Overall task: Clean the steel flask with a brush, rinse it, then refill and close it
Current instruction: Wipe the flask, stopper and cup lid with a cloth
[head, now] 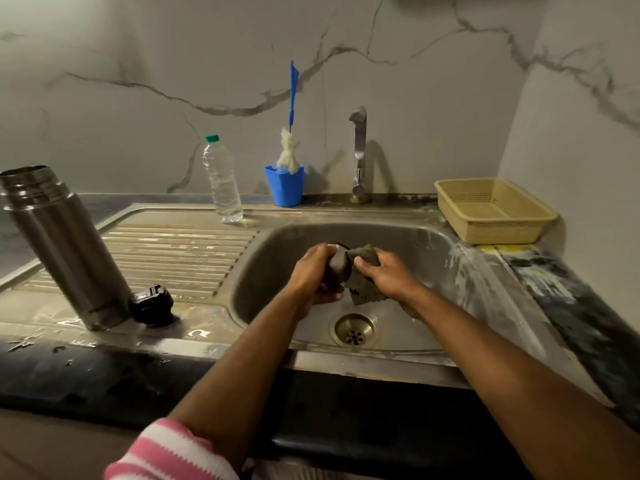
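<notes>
The open steel flask stands on the drainboard at the left, its mouth uncovered. Its black stopper lies beside its base. Over the sink basin, my left hand grips a steel cup-shaped lid. My right hand holds a dark green scrub pad pressed against that lid. A blue-handled bottle brush with a white woolly head stands in a blue cup at the back of the sink.
A clear plastic water bottle with a green cap stands on the sink's back rim. The tap rises behind the basin, no water running. A beige plastic basket sits at the right. The drain lies below my hands.
</notes>
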